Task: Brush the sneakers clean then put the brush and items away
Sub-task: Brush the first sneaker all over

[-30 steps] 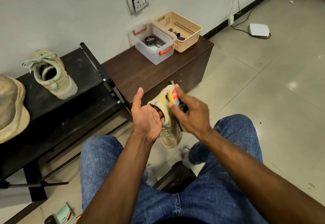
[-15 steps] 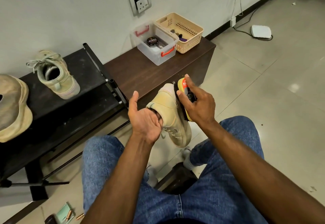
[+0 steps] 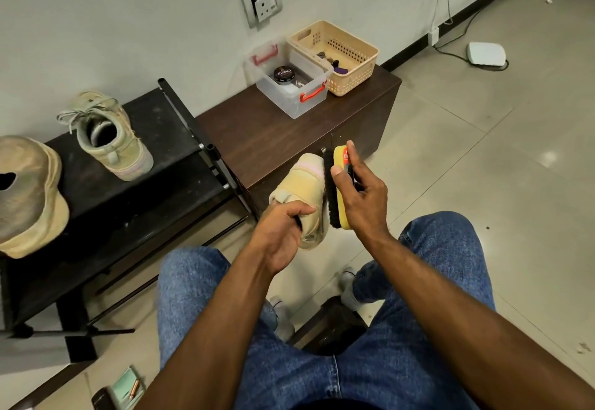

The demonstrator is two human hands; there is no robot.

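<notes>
Seated person, two hands on one sneaker and brush, above the lap.

Black rack (image 3: 106, 203) carries the second sneaker (image 3: 111, 139); brown table (image 3: 277, 129) carries a clear box (image 3: 289, 100) and beige basket (image 3: 347, 55). Left hand (image 3: 283, 232), forearm reaching forward, fingers curled into the collar of the held sneaker (image 3: 306, 190), toe pointing away. Right hand (image 3: 360, 190), wrist cocked, clamped round the yellow-backed brush (image 3: 336, 187), bristles against that sneaker's right side.
</notes>
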